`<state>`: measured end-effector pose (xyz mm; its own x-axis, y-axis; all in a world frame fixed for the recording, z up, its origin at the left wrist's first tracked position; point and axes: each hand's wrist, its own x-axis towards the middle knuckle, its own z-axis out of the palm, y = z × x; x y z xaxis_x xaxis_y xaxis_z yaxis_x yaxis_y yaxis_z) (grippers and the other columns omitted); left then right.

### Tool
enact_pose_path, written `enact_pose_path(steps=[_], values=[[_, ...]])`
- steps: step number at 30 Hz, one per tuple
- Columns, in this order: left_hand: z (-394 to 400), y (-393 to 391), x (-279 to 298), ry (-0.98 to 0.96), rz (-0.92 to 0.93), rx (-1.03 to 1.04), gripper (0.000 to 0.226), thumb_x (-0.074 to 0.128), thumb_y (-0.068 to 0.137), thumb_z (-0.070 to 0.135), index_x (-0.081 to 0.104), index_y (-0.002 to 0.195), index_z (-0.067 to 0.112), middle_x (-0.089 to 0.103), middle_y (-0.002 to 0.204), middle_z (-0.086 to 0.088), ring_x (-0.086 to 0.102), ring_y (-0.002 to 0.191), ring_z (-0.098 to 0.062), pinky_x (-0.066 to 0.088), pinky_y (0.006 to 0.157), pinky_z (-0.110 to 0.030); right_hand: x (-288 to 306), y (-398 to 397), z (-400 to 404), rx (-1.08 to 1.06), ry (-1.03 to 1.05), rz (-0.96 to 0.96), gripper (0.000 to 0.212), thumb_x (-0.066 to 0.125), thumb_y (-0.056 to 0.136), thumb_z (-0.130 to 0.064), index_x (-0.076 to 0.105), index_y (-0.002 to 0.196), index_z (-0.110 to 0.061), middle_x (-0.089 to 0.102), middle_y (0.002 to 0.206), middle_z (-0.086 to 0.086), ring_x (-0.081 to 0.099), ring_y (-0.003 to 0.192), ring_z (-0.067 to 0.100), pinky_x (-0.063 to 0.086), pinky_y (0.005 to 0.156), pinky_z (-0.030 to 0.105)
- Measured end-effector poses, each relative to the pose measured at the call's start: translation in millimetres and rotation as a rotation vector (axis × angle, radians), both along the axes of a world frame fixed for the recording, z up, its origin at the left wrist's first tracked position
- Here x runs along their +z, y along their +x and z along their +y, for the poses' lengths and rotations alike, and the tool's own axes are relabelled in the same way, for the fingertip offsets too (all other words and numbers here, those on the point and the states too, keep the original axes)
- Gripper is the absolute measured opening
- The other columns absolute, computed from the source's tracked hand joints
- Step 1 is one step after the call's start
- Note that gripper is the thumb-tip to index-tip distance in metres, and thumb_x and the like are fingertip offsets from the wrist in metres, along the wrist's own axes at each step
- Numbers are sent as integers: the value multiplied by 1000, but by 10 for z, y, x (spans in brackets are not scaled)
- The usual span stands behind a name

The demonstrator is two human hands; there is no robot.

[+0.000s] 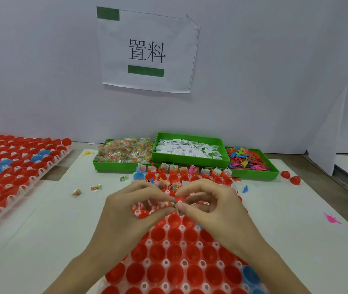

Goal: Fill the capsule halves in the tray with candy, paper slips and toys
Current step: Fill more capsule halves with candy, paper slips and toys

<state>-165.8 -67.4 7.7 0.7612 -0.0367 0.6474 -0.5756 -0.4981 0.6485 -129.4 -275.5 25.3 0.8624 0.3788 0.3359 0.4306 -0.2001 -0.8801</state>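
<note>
Capsule halves [174, 236] sat empty at 6 o'clock, directly under my left hand [134, 211] and right hand [209, 205], both pinching one small item [175, 205], identity unclear.

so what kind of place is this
Likely a small packing or assembly workstation: green bins of sorted candy, slips and toys, trays of red capsule halves, and a printed sign on the partition.

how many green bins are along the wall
3: the candy bin on the left, the paper slip bin in the middle, sitting higher and overlapping its neighbours, and the toy bin on the right. None seems hidden.
</note>
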Motion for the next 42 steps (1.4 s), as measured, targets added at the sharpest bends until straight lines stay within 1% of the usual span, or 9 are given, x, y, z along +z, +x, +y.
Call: enact_pose_path(steps=[7, 10, 16, 20, 23, 26, 29, 33, 42], values=[[-78, -50, -24, -107, 19, -6, 23, 84, 77, 23, 80, 98, 30, 77, 89, 19, 75, 83, -5, 58, 77, -16, -16, 11, 16, 18, 26, 13, 8, 77, 91, -18, 83, 94, -21, 78, 91, -6, 74, 89, 9, 57, 79, 21], [-70, -56, 10, -7, -31, 36, 20, 83, 76, 26, 79, 96, 25, 76, 87, 19, 74, 82, -2, 56, 78, -13, -5, 31, -6, 41, -53, -9, 15, 68, 97, -25, 83, 99, -25, 78, 91, -10, 73, 89, 8, 57, 80, 20], [-126, -85, -33, 190, -127, 92, 36, 80, 77, 24, 75, 112, 17, 74, 87, 15, 69, 84, 6, 50, 86, -5, 9, 39, -66, 104, -169, -89, 13, 80, 88, -28, 79, 99, -35, 76, 96, -13, 72, 95, 8, 59, 82, 22], [-168, -97, -126, 287, -264, 142, 34, 78, 89, 32, 73, 116, 12, 72, 88, 9, 67, 82, 0, 55, 84, -14, 52, 107, -164, 152, -176, -22, 12, 79, 90, -25, 80, 97, -34, 78, 94, -8, 74, 92, 13, 61, 82, 29], [-170, -63, -137, 360, -288, 156, 35, 71, 93, 44, 75, 108, 13, 70, 87, 11, 65, 80, -6, 57, 76, -23, 75, 172, -232, 171, -161, 22, 8, 78, 91, -22, 80, 94, -29, 79, 93, -6, 75, 91, 13, 59, 83, 24], [-141, -16, -136, 570, -222, 48, 37, 61, 98, 54, 77, 97, 21, 71, 95, 16, 60, 89, -11, 51, 88, -21, 43, 304, -297, 46, -152, -16, 7, 78, 91, -22, 80, 94, -27, 78, 90, -8, 75, 87, 10, 59, 82, 24], [-111, -1, -155, 772, -121, -51, 43, 45, 104, 59, 78, 111, 32, 70, 115, 25, 57, 107, -7, 44, 95, -24, -16, 446, -308, -35, -150, 36, 6, 79, 90, -20, 81, 95, -22, 79, 88, -4, 76, 83, 14, 62, 82, 31], [-87, -12, -175, 824, -16, -102, 47, 33, 108, 58, 71, 126, 37, 65, 126, 31, 51, 119, -1, 32, 102, -22, -155, 519, -241, -14, -194, 135, 7, 81, 89, -20, 80, 93, -15, 79, 84, 4, 77, 77, 21, 65, 78, 41], [-87, -44, -139, 874, 44, -99, 48, 33, 106, 61, 69, 128, 37, 64, 128, 30, 53, 120, -2, 27, 104, -19, -257, 539, -101, -88, -454, -86, 12, 85, 84, -26, 75, 89, -21, 73, 77, -6, 69, 72, 5, 57, 67, 18]])
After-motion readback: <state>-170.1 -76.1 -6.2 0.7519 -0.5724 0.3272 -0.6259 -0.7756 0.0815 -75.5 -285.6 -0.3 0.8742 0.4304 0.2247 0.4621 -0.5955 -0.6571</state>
